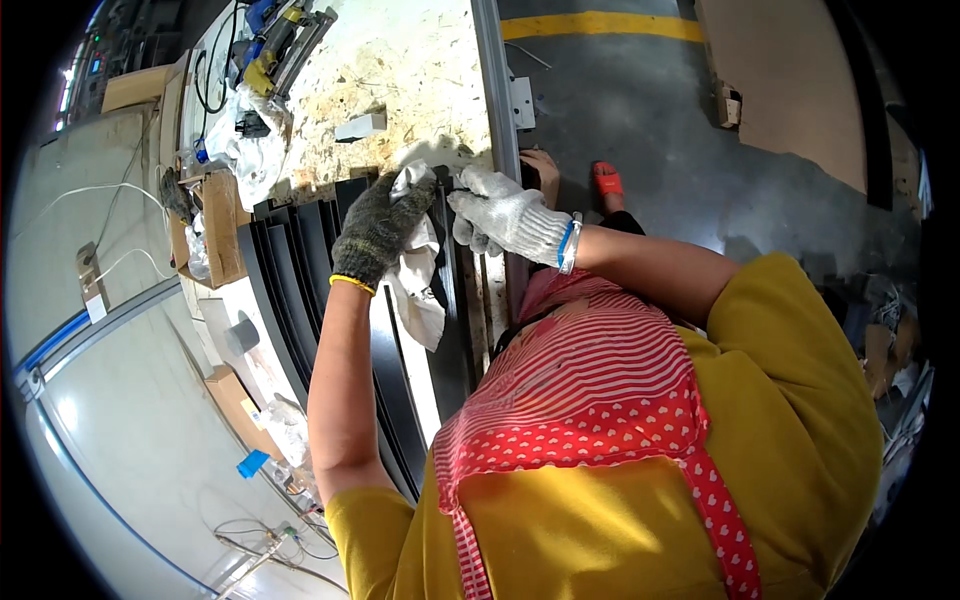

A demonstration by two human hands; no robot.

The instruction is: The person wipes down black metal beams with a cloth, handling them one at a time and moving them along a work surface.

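Red-and-white apron (580,370) over a mustard shirt (560,520) is nearest the camera. Left hand (375,225), in a dark gray glove, grasps a white cloth (418,305), which hangs over the long black strips (290,265) lying side by side on the near part of the bench (430,60). Right hand (510,215), in a white glove, is by the bench's right edge with fingers part-curled; cannot tell whether it grips anything. Small gray block (362,127) lies beyond the strips' far ends. Yellow-and-blue power tool (285,50) lies toward the bench's far left corner. Open cardboard box (228,230) is at its left edge.
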